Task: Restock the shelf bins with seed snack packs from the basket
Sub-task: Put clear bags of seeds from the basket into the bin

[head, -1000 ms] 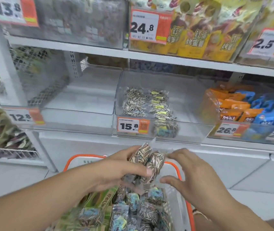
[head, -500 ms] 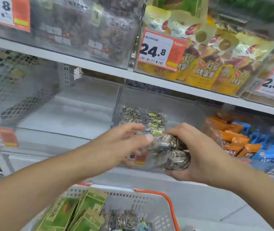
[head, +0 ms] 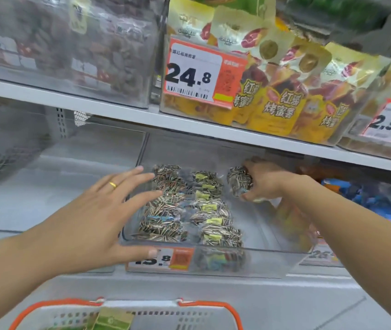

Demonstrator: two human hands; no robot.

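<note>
I see a clear, glossy plastic bin (head: 213,260) holding seed packs (head: 166,210) in shiny transparent film. At six o'clock, my basket (head: 123,313) looks matt white perforated plastic with an orange rim. The shelf (head: 118,108) is smooth painted metal.

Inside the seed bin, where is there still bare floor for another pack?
Bare floor lies right of the two rows of seed packs, below the right hand and its pack, up to the clear bin wall. The left half is crowded.
</note>
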